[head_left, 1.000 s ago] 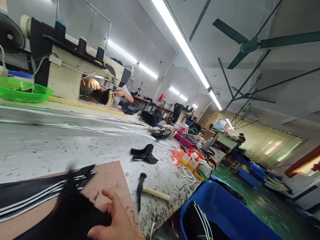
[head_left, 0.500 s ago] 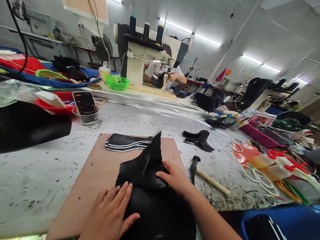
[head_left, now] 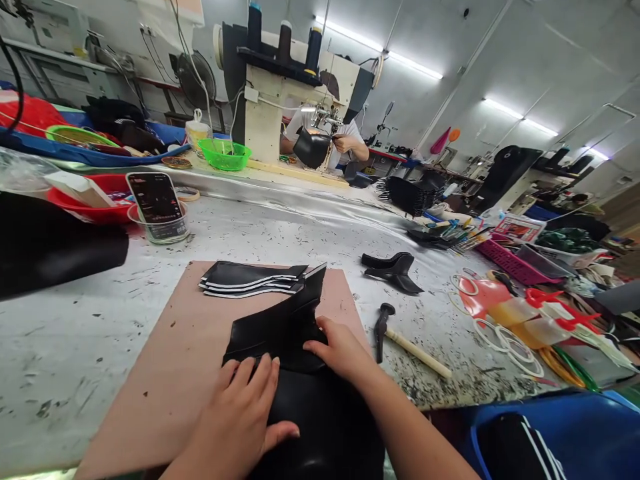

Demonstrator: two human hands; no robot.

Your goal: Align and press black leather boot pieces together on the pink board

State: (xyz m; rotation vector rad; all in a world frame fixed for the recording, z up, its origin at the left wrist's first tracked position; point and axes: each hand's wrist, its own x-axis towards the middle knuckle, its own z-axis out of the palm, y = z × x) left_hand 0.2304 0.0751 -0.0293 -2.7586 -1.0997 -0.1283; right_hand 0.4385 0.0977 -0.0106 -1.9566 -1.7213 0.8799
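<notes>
A black leather piece [head_left: 280, 327] with an upright pointed end lies over the pinkish-tan board. It meets a larger smooth black leather panel [head_left: 320, 413] nearer to me. My left hand [head_left: 245, 407] rests flat across the seam between them, fingers stretched forward and thumb out to the side. On the other edge, my right hand [head_left: 340, 350] pinches the leather piece, its thumb on top and its fingers partly hidden behind the edge. Just beyond lies a stack of black leather pieces [head_left: 250, 277] with white edges. To the right rests a hammer [head_left: 420, 353] with a pale wooden handle.
The board [head_left: 165, 340] sits on a scuffed grey table [head_left: 100, 347]. Two curved black pieces [head_left: 395, 270] lie behind the hammer. A phone [head_left: 156, 197] leans in a clear tub. Bottles of yellow liquid [head_left: 525, 327] stand right. Across the table a person works at a sewing machine [head_left: 265, 113].
The view has shifted slightly. My left hand has slid a little right along the seam, and the leather's raised pointed end now tips further over to the right.
</notes>
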